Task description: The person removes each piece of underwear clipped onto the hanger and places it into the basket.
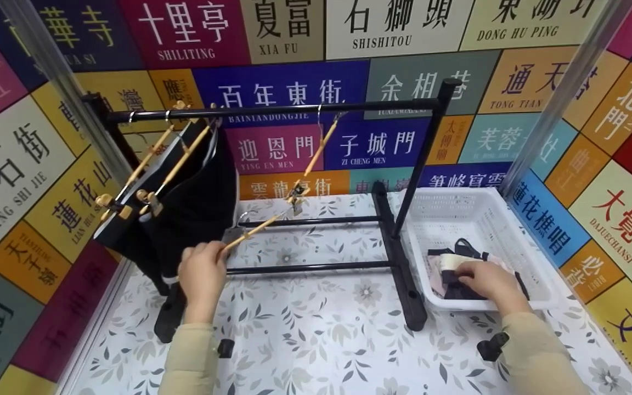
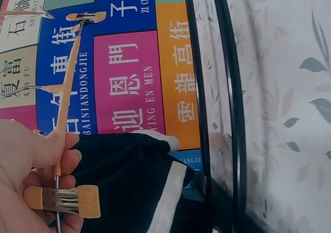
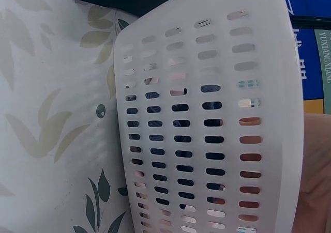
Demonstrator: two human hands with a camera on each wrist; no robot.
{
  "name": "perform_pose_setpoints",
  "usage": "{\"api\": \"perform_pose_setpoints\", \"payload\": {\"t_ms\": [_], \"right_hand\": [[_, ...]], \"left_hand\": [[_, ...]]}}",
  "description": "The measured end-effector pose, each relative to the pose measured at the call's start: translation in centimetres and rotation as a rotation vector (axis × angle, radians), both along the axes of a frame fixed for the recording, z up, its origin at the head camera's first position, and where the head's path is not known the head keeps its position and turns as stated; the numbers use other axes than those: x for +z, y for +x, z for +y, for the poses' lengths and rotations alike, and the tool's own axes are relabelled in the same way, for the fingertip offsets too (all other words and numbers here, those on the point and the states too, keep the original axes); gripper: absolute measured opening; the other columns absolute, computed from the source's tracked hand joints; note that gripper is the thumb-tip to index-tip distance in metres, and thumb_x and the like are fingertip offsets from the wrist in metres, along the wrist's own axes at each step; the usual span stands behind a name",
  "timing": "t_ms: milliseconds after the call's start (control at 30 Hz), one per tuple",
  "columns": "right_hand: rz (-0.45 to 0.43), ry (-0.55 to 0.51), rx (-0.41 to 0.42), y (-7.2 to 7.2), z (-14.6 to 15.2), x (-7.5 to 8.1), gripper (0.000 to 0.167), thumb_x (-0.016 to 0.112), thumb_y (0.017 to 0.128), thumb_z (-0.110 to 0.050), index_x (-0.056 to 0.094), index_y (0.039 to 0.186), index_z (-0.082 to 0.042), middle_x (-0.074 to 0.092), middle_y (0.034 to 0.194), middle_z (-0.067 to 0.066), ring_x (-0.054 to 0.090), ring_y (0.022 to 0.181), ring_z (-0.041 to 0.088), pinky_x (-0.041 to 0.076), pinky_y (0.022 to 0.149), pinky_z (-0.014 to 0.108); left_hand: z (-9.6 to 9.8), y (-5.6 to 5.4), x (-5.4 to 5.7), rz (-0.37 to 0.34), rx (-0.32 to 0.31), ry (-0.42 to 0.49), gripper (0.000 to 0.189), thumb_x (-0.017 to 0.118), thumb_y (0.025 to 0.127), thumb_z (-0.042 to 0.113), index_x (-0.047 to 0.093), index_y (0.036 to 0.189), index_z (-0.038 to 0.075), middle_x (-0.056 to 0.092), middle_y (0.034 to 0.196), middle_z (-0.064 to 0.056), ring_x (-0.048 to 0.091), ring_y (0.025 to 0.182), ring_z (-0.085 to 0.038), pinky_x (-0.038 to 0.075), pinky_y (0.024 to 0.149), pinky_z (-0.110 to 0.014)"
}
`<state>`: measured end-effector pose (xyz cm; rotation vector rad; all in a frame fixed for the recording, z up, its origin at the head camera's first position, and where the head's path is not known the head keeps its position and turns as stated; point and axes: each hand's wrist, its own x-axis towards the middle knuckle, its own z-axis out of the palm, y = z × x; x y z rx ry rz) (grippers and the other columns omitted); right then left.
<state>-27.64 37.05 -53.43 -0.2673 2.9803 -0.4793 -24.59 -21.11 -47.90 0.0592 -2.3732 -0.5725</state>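
Observation:
My left hand (image 1: 202,274) grips a wooden clip hanger (image 1: 261,226) by its bar, in front of the rack's left half. In the left wrist view the thumb and fingers wrap the bar, a metal clip with wooden pads (image 2: 77,201) just below them. No garment is on this hanger. My right hand (image 1: 489,280) is inside the white plastic basket (image 1: 458,206), fingers bent onto a dark piece of clothing (image 1: 450,280) with cream and pink cloth around it. In the right wrist view the basket wall mostly hides that hand.
A black clothes rack (image 1: 283,114) stands ahead, its right foot (image 1: 398,274) beside the basket. Black garments with white edging (image 1: 206,192) hang from clip hangers at its left end. Another hanger (image 1: 321,148) hangs bare from the top bar. Sign-patterned walls surround the floral table (image 1: 316,340).

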Motion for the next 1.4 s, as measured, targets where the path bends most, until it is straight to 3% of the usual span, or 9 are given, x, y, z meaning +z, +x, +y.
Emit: {"api": "perform_pose_setpoints", "payload": {"t_ms": [333, 633, 833, 1133, 1400], "right_hand": [[0.068, -0.025, -0.011, 0.8, 0.1, 0.1, 0.026, 0.067, 0.093, -0.021, 0.070, 0.115, -0.007, 0.069, 0.111, 0.017, 0.061, 0.105, 0.046, 0.044, 0.087, 0.063], [0.101, -0.092, -0.060, 1.8, 0.3, 0.2, 0.033, 0.064, 0.096, -0.022, 0.065, 0.124, -0.005, 0.066, 0.118, 0.021, 0.058, 0.110, 0.047, 0.040, 0.092, 0.064], [0.119, -0.133, -0.082, 2.2, 0.1, 0.5, 0.036, 0.062, 0.097, -0.022, 0.062, 0.129, -0.004, 0.067, 0.115, 0.022, 0.060, 0.107, 0.046, 0.042, 0.090, 0.062], [0.220, -0.156, -0.101, 2.8, -0.7, 0.8, 0.034, 0.061, 0.098, -0.020, 0.061, 0.129, -0.005, 0.069, 0.108, 0.021, 0.064, 0.098, 0.043, 0.047, 0.084, 0.060], [0.376, -0.192, -0.116, 3.2, -2.1, 0.7, 0.031, 0.064, 0.096, -0.017, 0.064, 0.126, -0.008, 0.071, 0.100, 0.016, 0.066, 0.087, 0.036, 0.049, 0.076, 0.056]], "left_hand": [[-0.3, -0.6, 1.6, 0.005, -0.003, 0.009, 0.008, 0.075, 0.084, 0.007, 0.074, 0.092, 0.009, 0.069, 0.088, -0.010, 0.056, 0.083, -0.037, 0.043, 0.069, -0.053], [-0.5, -1.1, 3.4, 0.075, -0.010, -0.023, 0.008, 0.076, 0.084, 0.007, 0.073, 0.092, 0.008, 0.069, 0.087, -0.011, 0.055, 0.080, -0.038, 0.044, 0.067, -0.052], [-0.4, -1.3, 4.9, 0.123, -0.017, -0.062, 0.006, 0.074, 0.085, 0.007, 0.073, 0.090, 0.007, 0.069, 0.085, -0.011, 0.055, 0.078, -0.039, 0.042, 0.063, -0.053], [0.1, -2.0, 7.1, 0.202, -0.041, -0.100, 0.005, 0.074, 0.085, 0.008, 0.072, 0.089, 0.006, 0.068, 0.083, -0.013, 0.054, 0.075, -0.041, 0.042, 0.061, -0.054], [0.8, -2.7, 8.7, 0.213, -0.041, -0.090, 0.006, 0.074, 0.085, 0.008, 0.073, 0.090, 0.006, 0.068, 0.083, -0.012, 0.053, 0.074, -0.040, 0.041, 0.061, -0.053]]}}
